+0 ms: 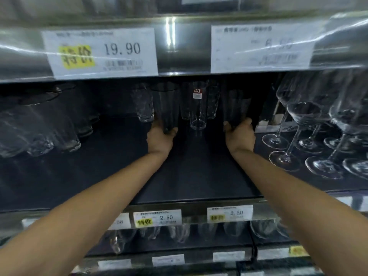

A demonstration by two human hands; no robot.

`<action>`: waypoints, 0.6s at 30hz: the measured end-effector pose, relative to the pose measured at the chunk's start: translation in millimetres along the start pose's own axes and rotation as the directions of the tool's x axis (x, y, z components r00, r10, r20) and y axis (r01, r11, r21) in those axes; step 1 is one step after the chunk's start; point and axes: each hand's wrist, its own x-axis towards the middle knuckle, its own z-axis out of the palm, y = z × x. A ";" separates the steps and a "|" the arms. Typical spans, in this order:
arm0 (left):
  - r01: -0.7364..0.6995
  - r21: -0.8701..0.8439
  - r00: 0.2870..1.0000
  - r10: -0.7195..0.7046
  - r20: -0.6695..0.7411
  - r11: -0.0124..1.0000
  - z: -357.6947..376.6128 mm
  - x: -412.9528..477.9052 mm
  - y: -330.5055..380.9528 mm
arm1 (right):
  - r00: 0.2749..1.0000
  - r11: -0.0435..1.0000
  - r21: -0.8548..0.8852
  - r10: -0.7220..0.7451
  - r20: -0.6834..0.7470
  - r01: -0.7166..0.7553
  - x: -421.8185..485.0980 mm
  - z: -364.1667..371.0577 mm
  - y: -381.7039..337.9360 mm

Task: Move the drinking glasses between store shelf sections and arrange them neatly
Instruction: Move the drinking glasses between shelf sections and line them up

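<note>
Both arms reach deep into the middle shelf [195,176], which has a dark mat. My left hand [160,138] grips the base of a tall dark tumbler [165,104]. My right hand [240,136] grips the base of another dark tumbler [237,108]. Between them stands a clear tall glass [197,108] with a red-and-white label. More clear tumblers [143,104] stand behind at the back of the shelf.
Clear tumblers [59,134] crowd the shelf's left part. Stemmed wine glasses [306,124] fill the right part. The shelf above hangs low with price tags [101,52]. Below, a lower shelf holds small glasses [179,232] behind price tags [157,218].
</note>
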 end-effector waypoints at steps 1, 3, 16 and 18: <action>0.003 0.002 1.000 -0.003 0.028 1.000 -7.0 -7.7 -1.6 | 1.000 1.000 0.007 -0.011 0.021 0.011 -7.7 -5.0 1.6; 0.021 -0.015 0.996 -0.019 0.091 1.000 -19.2 -21.0 -5.6 | 0.996 0.998 0.036 -0.051 0.068 0.048 -20.8 -16.0 7.7; 0.106 -0.459 0.959 0.030 0.280 0.882 -44.7 -55.3 19.3 | 0.950 0.894 0.433 -0.030 0.311 -0.114 -43.9 -42.3 4.3; 0.092 -0.478 0.967 0.036 0.251 0.874 -42.8 -55.7 22.1 | 0.961 0.863 0.484 0.004 0.275 -0.142 -48.9 -41.0 0.6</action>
